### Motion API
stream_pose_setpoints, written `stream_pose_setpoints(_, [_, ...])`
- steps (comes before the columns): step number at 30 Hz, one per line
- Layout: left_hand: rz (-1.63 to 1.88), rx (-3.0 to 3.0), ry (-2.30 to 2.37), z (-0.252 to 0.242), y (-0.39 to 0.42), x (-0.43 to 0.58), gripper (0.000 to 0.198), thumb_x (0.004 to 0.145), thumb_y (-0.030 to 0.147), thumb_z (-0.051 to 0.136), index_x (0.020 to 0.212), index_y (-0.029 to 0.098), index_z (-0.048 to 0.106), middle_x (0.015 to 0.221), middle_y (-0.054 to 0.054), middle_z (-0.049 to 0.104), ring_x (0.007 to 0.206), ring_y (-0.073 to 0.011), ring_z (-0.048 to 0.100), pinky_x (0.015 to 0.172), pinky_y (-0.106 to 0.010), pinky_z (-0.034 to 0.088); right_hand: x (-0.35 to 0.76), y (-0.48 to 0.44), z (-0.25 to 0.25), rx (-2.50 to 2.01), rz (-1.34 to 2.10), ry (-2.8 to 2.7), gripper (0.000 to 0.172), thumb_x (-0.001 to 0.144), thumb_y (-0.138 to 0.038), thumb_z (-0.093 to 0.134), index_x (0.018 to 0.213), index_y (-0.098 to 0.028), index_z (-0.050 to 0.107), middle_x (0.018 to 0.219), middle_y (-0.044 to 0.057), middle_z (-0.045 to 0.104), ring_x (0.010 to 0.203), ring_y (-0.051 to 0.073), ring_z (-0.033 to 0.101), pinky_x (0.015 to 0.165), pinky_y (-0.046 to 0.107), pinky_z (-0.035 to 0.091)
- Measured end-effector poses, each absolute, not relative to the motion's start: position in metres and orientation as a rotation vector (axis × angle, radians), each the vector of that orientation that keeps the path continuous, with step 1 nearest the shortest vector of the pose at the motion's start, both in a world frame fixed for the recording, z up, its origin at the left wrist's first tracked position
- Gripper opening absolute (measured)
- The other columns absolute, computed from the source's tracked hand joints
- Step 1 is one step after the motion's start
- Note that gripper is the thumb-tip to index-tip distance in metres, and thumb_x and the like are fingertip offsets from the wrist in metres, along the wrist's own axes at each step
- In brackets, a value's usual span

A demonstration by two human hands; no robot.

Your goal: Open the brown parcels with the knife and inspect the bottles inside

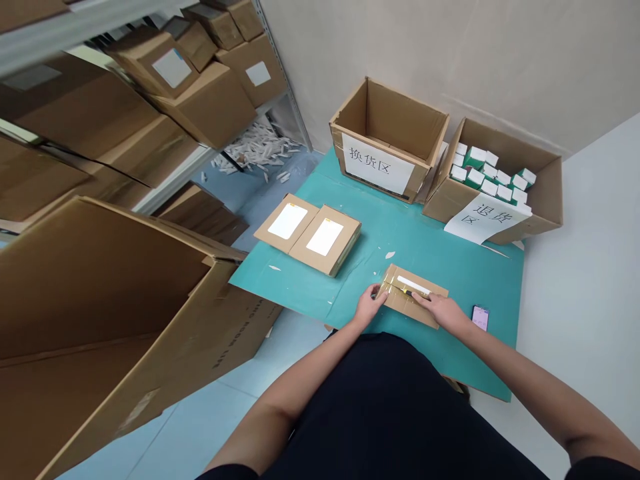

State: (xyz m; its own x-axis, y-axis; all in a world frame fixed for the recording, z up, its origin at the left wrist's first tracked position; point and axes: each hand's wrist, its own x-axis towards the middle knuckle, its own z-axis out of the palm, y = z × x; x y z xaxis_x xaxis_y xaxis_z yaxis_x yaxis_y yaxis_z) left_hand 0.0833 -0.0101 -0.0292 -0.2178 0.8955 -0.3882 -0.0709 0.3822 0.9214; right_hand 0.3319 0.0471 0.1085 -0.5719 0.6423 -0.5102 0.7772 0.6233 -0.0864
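Note:
A small flat cardboard parcel [419, 297] with a white label lies on the green mat [410, 247] just in front of me. My left hand [371, 305] rests against the parcel's left end, fingers curled on its edge. My right hand [439, 308] lies over the near right part of the parcel and grips a small yellow and black cutter [406, 291], whose tip points left along the parcel's top. Clear tape shines at the parcel's left end.
Two more flat parcels [310, 232] lie at the mat's left. Behind stand an open box with a paper sign [387, 140] and a box of white and green cartons [493, 180]. A phone [480, 317] lies to the right. A large open carton [110, 313] and shelves fill the left.

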Motion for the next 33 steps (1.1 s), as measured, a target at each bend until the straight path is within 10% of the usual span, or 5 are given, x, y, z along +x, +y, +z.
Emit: stream_pose_setpoints(33, [1.034,0.759,1.534,-0.014,-0.007,0.078,0.044,0.075,0.042,0.078,0.11,0.018,0.066,0.111,-0.013,0.075,0.109,-0.0284,0.07,0.094,-0.041,0.054,0.421,0.019,0.142,1.084,-0.243,2.333,0.086,0.083,0.002,0.042,0.157,-0.041,0.034,0.1,0.005,0.067,0.081,0.018,0.065,0.066,0.025,0.042])
